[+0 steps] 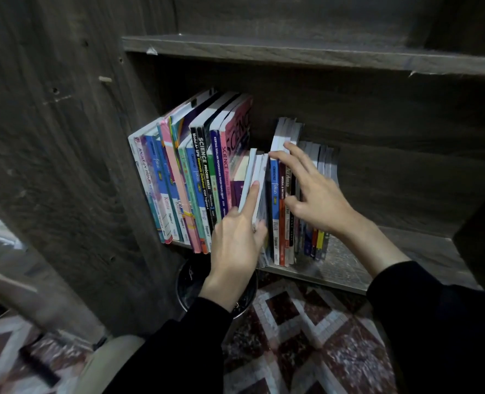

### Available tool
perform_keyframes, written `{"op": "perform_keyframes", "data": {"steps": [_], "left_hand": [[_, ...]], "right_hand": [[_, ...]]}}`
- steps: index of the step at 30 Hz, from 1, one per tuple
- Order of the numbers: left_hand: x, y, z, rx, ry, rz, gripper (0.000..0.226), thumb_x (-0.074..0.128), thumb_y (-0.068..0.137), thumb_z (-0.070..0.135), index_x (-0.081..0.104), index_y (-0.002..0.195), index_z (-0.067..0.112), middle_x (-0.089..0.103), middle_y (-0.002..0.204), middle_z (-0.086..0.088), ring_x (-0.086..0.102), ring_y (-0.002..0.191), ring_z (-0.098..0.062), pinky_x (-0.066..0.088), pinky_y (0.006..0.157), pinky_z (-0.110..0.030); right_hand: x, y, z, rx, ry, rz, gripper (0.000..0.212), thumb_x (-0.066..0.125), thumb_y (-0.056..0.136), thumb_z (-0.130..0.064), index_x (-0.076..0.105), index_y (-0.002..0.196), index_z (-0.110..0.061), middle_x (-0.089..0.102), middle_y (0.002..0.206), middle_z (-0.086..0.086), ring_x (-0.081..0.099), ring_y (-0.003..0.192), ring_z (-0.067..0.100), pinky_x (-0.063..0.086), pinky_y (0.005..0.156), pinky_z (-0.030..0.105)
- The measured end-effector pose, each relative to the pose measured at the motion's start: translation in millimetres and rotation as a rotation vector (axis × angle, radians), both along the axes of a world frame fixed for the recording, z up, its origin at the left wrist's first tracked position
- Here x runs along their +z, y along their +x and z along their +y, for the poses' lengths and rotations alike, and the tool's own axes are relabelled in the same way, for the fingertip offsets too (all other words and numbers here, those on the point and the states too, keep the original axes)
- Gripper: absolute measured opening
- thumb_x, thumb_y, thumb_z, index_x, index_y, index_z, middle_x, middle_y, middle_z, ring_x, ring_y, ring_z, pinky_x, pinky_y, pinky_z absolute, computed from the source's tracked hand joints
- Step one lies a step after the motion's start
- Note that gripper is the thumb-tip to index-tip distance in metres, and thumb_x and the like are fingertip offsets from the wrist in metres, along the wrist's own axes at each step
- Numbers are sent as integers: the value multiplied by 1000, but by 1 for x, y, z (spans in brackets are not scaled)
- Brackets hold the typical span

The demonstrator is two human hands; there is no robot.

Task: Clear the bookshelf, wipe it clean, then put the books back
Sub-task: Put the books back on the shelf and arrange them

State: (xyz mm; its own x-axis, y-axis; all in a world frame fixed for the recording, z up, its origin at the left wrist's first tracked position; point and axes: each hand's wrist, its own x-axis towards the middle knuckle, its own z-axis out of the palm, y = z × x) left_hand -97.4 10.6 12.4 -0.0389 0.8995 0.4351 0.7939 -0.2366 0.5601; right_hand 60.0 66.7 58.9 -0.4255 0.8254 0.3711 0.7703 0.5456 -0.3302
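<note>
A dark wooden bookshelf (306,52) holds a row of upright schoolbooks on its lower board (406,251). One group of colourful books (190,177) leans left against the side panel. My left hand (235,245) grips a thin pale book (259,177) in the middle of the row, index finger stretched up its edge. My right hand (312,191) lies with fingers spread over the tops and spines of the right-hand group (284,223), thumb against a spine. Several thin books (323,157) stand behind that hand.
The shelf board to the right of the books is bare and dusty. A thick side panel (64,166) stands at the left. A dark round bin (190,282) sits on the floor below the shelf. A patterned red and white rug (306,336) covers the floor.
</note>
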Motion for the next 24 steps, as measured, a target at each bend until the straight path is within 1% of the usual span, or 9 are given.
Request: {"op": "perform_keyframes", "data": {"steps": [4, 6, 7, 9, 12, 15, 19, 22, 24], "left_hand": [[-28, 10, -10, -68, 272, -262, 94, 65, 87, 26, -4, 148, 46, 58, 124, -6, 54, 52, -8, 57, 61, -26], [-41, 18, -7, -26, 298, -290, 106, 71, 83, 27, -12, 145, 52, 65, 94, -16, 57, 48, -20, 58, 52, -36], [-44, 22, -5, -8, 311, -288, 107, 71, 83, 24, -11, 146, 52, 60, 75, -15, 55, 44, -24, 56, 46, -38], [-45, 25, -3, 9, 319, -284, 95, 62, 90, 22, -8, 146, 53, 48, 59, -10, 45, 38, -23, 49, 37, -37], [-40, 21, -1, -4, 294, -302, 77, 51, 95, 20, 2, 145, 51, 62, 86, -26, 47, 40, -25, 50, 39, -42], [-23, 13, -4, -25, 149, -283, 75, 57, 92, 6, 11, 139, 43, 64, 99, -21, 55, 49, -25, 54, 51, -44], [14, 0, -9, -74, 2, -194, 65, 57, 88, 3, 24, 134, 34, 56, 68, -4, 50, 49, -14, 40, 48, -27], [47, -11, -19, -110, -52, -186, 67, 62, 82, -2, 26, 122, 37, 58, 71, -3, 59, 53, -18, 53, 46, -39], [67, -17, -31, -126, -73, -176, 65, 66, 80, 0, 27, 114, 39, 57, 76, 5, 61, 58, -13, 55, 49, -40]], "right_hand": [[-1, 0, -1, -9, 13, 6, 83, 57, 82, -12, 13, 143, -46, 3, 159, -13, 50, 119, 19, 41, 70, 24], [-1, 0, -1, -7, 14, 16, 83, 57, 81, -12, 14, 143, -46, 4, 159, -12, 54, 111, 19, 38, 65, 20], [-1, -1, -2, -7, 12, 18, 83, 57, 81, -12, 14, 143, -46, 5, 159, -12, 55, 107, 18, 36, 61, 18], [-1, -1, -1, -13, 15, 15, 83, 57, 81, -12, 15, 143, -45, 4, 159, -11, 54, 104, 16, 33, 59, 16], [-2, -2, -2, -16, 15, 20, 83, 57, 81, -12, 15, 143, -46, 4, 159, -12, 54, 110, 18, 33, 59, 16], [-2, -3, -3, -31, 24, 23, 83, 58, 81, -11, 15, 143, -45, 5, 159, -11, 56, 104, 21, 31, 59, 17], [0, -7, -7, -60, 29, 30, 83, 58, 80, -9, 17, 143, -44, 4, 159, -10, 53, 113, 22, 37, 71, 28], [5, -10, -12, -76, 3, 38, 84, 57, 80, -7, 18, 144, -43, 3, 160, -9, 45, 126, 24, 40, 85, 35], [12, -14, -16, -100, -52, 47, 81, 56, 81, -7, 20, 145, -42, 3, 161, -6, 22, 142, 26, 28, 108, 44]]}}
